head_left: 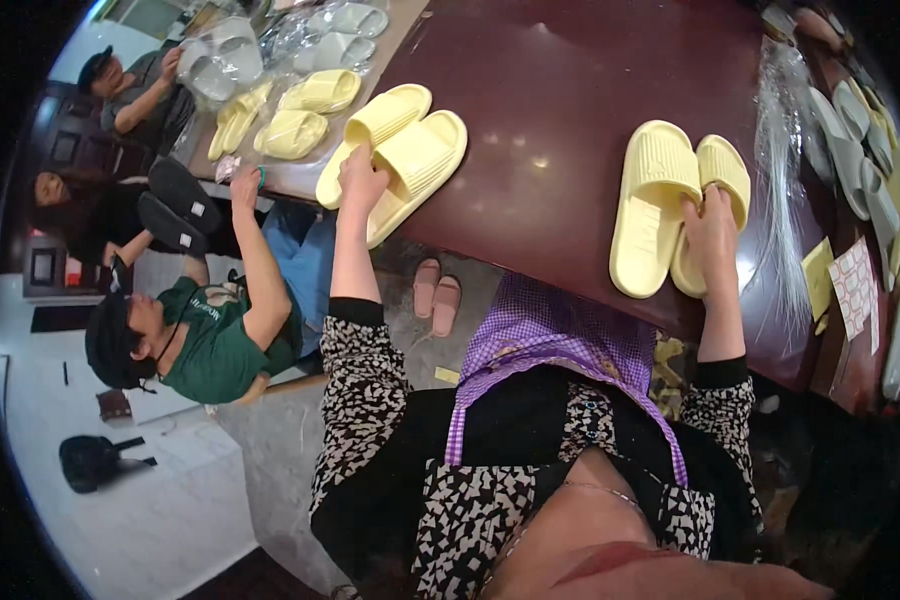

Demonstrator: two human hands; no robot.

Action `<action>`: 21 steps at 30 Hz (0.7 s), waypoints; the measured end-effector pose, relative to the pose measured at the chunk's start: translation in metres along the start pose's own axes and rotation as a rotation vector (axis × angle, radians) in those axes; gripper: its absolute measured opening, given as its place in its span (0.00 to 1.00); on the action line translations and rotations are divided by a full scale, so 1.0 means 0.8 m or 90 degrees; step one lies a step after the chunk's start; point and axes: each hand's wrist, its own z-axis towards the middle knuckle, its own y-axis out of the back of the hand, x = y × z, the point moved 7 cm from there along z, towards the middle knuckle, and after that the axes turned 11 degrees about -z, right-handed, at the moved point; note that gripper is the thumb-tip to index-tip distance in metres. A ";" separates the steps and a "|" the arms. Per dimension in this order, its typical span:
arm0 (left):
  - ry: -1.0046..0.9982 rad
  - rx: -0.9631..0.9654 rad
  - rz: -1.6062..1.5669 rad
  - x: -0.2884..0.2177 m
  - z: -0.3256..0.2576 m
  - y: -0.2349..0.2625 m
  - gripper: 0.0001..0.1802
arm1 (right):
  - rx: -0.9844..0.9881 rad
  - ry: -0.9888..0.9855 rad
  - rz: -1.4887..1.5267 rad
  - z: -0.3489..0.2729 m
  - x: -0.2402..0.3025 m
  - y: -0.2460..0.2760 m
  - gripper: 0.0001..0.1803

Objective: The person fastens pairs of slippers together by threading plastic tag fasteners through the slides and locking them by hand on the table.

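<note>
Two pairs of pale yellow slide slippers are under my hands on the dark red table. At the left, my left hand (363, 182) closes on the left pair of yellow slippers (432, 150), its fingers between the two straps. These slippers lie side by side, tilted, partly over the table's near edge. Further right, my right hand (712, 238) pinches the right pair of yellow slippers (654, 215) where their straps meet. That pair points away from me near the table's edge. My fingertips are partly hidden by the straps.
The glossy table (560, 110) spans the middle. Left are more yellow slippers (292, 132), bagged grey slippers (338, 50) and co-workers, one in a green shirt (220, 335). Right are clear plastic bags (785, 180), grey slippers (852, 150) and a patterned card (854, 290). Pink slippers (437, 298) sit on the floor.
</note>
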 end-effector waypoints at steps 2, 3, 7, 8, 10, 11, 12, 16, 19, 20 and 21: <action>-0.045 0.016 -0.045 -0.019 0.020 -0.015 0.20 | -0.002 -0.021 0.052 0.000 0.001 0.007 0.14; -0.074 0.026 -0.084 -0.032 0.026 -0.023 0.18 | -0.008 -0.033 0.076 0.000 0.002 0.012 0.13; -0.023 0.200 -0.260 -0.143 -0.014 -0.126 0.11 | -0.001 -0.130 0.414 -0.015 -0.024 -0.004 0.10; -0.010 0.220 -0.180 -0.171 -0.033 -0.145 0.11 | -0.065 -0.077 0.275 -0.019 -0.024 0.000 0.10; -0.056 0.215 -0.167 -0.223 -0.053 -0.163 0.13 | -0.107 0.015 0.114 -0.014 -0.018 0.017 0.10; -0.094 0.239 -0.181 -0.253 -0.062 -0.171 0.13 | -0.097 0.047 0.094 -0.017 -0.023 0.027 0.09; -0.120 0.263 -0.169 -0.282 -0.071 -0.176 0.15 | -0.118 0.012 0.074 -0.021 -0.045 0.044 0.09; -0.141 0.234 -0.174 -0.311 -0.078 -0.191 0.14 | -0.146 0.055 0.084 -0.010 -0.080 0.100 0.12; -0.133 0.216 -0.166 -0.316 -0.080 -0.200 0.13 | -0.192 -0.034 -0.164 0.022 -0.126 0.202 0.14; -0.132 0.213 -0.158 -0.320 -0.078 -0.201 0.12 | -0.238 0.040 -0.179 0.055 -0.145 0.240 0.15; -0.155 0.189 -0.159 -0.322 -0.069 -0.206 0.12 | -0.229 0.044 -0.168 0.056 -0.190 0.296 0.15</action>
